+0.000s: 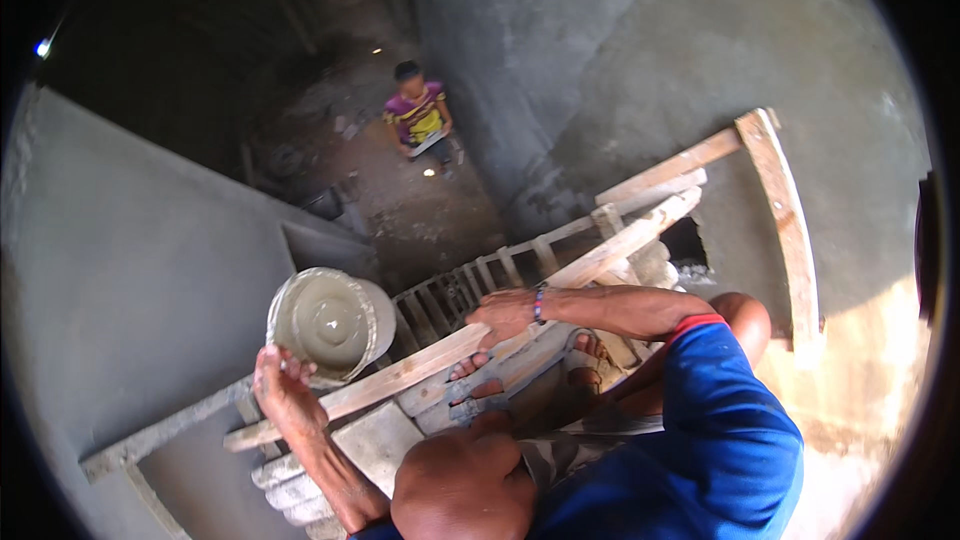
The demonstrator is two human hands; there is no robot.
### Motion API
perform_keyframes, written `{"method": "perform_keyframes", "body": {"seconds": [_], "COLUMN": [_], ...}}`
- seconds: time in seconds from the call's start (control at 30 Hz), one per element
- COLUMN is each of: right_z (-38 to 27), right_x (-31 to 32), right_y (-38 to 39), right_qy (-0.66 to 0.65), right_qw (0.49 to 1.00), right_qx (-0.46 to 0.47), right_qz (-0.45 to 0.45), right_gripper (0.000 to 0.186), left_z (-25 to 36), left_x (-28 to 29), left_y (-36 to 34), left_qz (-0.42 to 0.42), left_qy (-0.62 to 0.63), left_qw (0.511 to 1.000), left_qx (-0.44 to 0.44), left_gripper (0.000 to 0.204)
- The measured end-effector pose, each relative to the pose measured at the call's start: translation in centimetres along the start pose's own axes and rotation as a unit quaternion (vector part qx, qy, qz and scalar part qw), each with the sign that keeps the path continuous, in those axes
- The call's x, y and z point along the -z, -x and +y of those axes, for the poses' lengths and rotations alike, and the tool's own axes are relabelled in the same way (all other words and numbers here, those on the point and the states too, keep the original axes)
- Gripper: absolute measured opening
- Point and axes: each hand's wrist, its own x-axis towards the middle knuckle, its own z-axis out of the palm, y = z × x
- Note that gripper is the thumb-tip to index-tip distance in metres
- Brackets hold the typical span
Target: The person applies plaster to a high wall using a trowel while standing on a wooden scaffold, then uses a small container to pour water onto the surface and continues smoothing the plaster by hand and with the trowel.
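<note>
A pale bucket (pixel 380 315) with grey, watery liquid inside hangs or stands just beyond the wooden rail, at the left; what bears it from below is hidden. My left hand (pixel 287 392) is at its near-left rim, fingers bent and closed there. Farther right, my right hand (pixel 505 312) lies over the long wooden rail (pixel 410 372), its fingers curled round the plank. A beaded band (pixel 540 304) circles my right wrist. My sandalled feet (pixel 480 390) rest on boards behind the rail.
I crouch high up on a timber scaffold. A wooden ladder-like frame (pixel 470 285) drops away beyond the rail. Grey plastered walls (pixel 560 50) rise on both sides. An upright plank (pixel 785 230) stands at the right. Far below, a person (pixel 420 115) holds a pale flat thing.
</note>
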Motion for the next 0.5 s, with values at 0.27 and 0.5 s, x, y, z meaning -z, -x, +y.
{"method": "perform_keyframes", "body": {"seconds": [0.27,0.5], "right_z": [-4.3,-6.9], "right_x": [1.9,5.3], "right_y": [2.3,2.0], "right_qy": [0.061,0.086], "right_qw": [0.998,0.993], "right_qx": [-0.002,0.027], "right_qz": [0.029,0.074], "right_gripper": [0.051,0.040], "left_z": [-0.8,-0.2], "left_x": [1.2,0.3], "left_y": [-1.6,-1.3], "left_qz": [-0.049,-0.056], "left_qy": [-0.005,0.001], "left_qw": [0.999,0.998], "left_qx": [-0.004,0.006], "left_gripper": [0.025,0.020]}}
